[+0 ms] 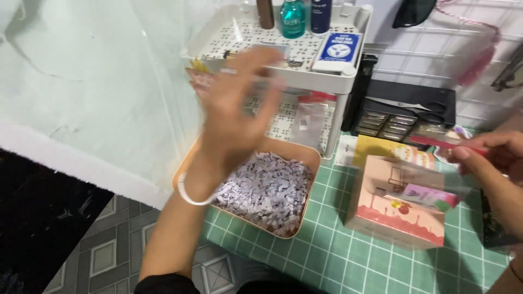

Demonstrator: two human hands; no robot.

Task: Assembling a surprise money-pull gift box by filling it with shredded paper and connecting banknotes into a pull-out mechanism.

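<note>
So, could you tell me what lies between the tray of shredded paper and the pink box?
Only bare green checked tablecloth separates the tray and pink box, in the head view.

1 head camera looks down, close, over the table (pixel 348 261)

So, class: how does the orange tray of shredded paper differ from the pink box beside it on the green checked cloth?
The orange tray is shallow and open-topped, while the pink box is taller and closed at the front. The tray is heaped with pale paper shreds; the box bears printed pictures. The tray lies below the left hand, the box below the right hand. Both rest on the green checked cloth.
</note>
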